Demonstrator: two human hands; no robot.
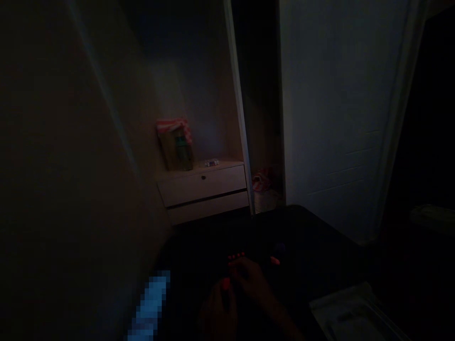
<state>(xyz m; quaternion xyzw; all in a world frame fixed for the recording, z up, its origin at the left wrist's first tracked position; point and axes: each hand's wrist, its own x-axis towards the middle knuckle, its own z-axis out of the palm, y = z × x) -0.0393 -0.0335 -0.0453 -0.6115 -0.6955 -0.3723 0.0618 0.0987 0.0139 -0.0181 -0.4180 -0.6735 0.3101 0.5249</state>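
The scene is very dark. My left hand [219, 305] is closed, its thumb and finger pinching a small soft-looking red lump [226, 283]. Just beyond it, my right hand [251, 278] reaches to the dark table top with its fingertips together; a tiny red spot shows at them, but whether it is held cannot be made out. Several small red balls [233, 256] lie in a short row right past those fingertips. To the right lies a longer orange-red piece [275, 260], with a dark purple object [279, 247] behind it.
The black table [305, 227] carries a flat, pale packet or booklet [355, 310] at front right. A pixelated bright blue strip [151, 303] is at lower left. Beyond stand a cupboard with drawers [209, 187], a box with red-and-white cloth [170, 147], and a pale door panel [334, 104].
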